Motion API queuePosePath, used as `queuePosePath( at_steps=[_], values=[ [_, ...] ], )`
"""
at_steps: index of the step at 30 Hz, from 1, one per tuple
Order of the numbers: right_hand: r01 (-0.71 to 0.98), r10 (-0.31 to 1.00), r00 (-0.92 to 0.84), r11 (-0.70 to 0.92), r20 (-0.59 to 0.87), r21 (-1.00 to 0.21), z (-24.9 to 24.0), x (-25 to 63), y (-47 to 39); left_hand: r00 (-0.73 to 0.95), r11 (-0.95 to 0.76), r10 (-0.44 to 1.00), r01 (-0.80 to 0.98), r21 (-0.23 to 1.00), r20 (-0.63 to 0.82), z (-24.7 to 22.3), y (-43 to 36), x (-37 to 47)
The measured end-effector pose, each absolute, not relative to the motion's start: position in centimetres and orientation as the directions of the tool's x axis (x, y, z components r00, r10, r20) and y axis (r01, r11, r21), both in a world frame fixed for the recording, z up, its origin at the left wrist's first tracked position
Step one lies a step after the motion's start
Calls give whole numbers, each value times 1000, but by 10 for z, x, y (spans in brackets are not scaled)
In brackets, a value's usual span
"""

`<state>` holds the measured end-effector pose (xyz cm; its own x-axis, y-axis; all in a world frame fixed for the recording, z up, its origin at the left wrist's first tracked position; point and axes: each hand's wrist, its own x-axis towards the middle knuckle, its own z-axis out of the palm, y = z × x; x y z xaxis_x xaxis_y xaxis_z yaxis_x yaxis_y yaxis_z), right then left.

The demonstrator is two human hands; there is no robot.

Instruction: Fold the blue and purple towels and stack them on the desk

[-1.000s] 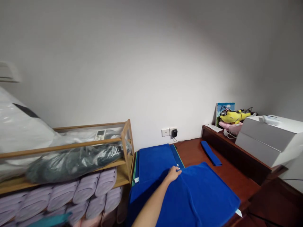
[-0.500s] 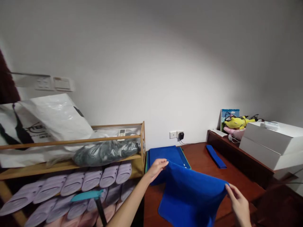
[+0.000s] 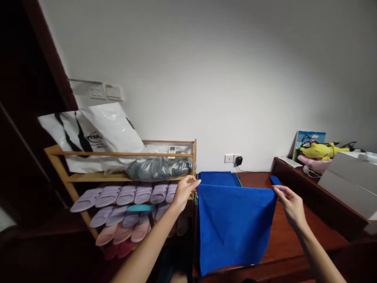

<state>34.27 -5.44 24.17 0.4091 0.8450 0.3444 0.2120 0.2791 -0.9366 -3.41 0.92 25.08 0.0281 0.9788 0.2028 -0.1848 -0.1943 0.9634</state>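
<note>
A blue cloth hangs spread out between my hands, its top edge pulled nearly straight and level. The upper left corner is pinched in my left hand, and the upper right corner in my right hand. Behind the cloth, a folded blue cloth lies on the reddish-brown wooden table, partly hidden. The end of a narrow blue folded strip shows just beyond my right hand.
A wooden rack at the left holds white bags above rows of slippers. White boxes and a yellow plush toy sit on a raised ledge at the right. A black plug is in the wall socket.
Both hands have risen with the cloth, whose sloping top edge is now level and whose body hangs flatter. The view has shifted, showing more of the rack and a dark doorway at left.
</note>
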Motion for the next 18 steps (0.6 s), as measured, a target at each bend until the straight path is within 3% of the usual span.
queuePosePath(
  at_steps=[10, 18],
  values=[
    [144, 882, 389, 226, 265, -964, 237, 329, -42, 92, -101, 988, -189, 977, 120, 236, 22, -48],
    [112, 942, 241, 212, 233, -971, 239, 335, -28, 105, -296, 951, 41, 954, 290, 241, 31, -51]
  ],
)
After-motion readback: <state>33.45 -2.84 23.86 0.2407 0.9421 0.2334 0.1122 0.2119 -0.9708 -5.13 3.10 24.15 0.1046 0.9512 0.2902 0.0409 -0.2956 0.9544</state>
